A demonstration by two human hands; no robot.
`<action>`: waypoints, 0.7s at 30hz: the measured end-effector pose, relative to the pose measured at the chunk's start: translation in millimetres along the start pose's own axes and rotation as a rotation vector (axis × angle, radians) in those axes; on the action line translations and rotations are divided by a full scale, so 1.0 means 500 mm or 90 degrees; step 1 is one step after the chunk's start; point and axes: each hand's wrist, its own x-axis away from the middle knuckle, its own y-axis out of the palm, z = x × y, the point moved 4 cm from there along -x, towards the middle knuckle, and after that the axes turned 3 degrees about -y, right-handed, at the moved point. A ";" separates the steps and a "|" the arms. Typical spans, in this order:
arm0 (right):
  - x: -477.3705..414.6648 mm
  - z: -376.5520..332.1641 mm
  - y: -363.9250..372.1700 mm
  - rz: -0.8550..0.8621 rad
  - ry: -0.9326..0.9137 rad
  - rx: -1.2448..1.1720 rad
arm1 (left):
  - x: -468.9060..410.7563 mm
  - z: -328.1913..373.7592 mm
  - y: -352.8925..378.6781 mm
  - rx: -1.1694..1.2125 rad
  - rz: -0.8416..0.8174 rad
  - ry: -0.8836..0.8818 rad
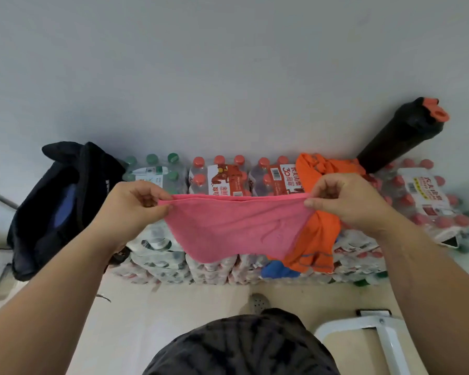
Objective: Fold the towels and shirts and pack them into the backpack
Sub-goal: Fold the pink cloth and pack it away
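Holding: pink towel point(236, 228), I see it stretched mid-air, centre.
Left hand point(130, 209): pinches its 9 o'clock corner.
Right hand point(344, 198): pinches 3 o'clock corner.
Backpack point(52, 212): 9 o'clock of towel, beside bottle packs point(220, 177).

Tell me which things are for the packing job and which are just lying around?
For the job: pink towel, pinched by the left hand and right hand; orange shirt; blue cloth; dark backpack.
Just lying about: black shaker bottle; packs of water bottles; white metal frame.
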 end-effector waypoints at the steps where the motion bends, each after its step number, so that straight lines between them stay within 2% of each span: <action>1: 0.013 -0.008 0.018 -0.008 0.007 0.005 | 0.008 -0.005 -0.017 -0.008 -0.001 0.008; 7: 0.060 -0.050 0.113 -0.012 0.030 -0.097 | 0.048 -0.030 -0.080 -0.059 0.012 0.052; 13: 0.072 -0.065 0.166 -0.038 0.047 -0.130 | 0.064 -0.046 -0.124 -0.085 0.006 0.064; 18: 0.068 -0.063 0.185 -0.060 0.056 -0.100 | 0.060 -0.057 -0.142 -0.113 -0.031 0.052; 21: 0.053 -0.051 0.193 -0.086 0.065 -0.032 | 0.043 -0.066 -0.148 -0.166 -0.031 0.060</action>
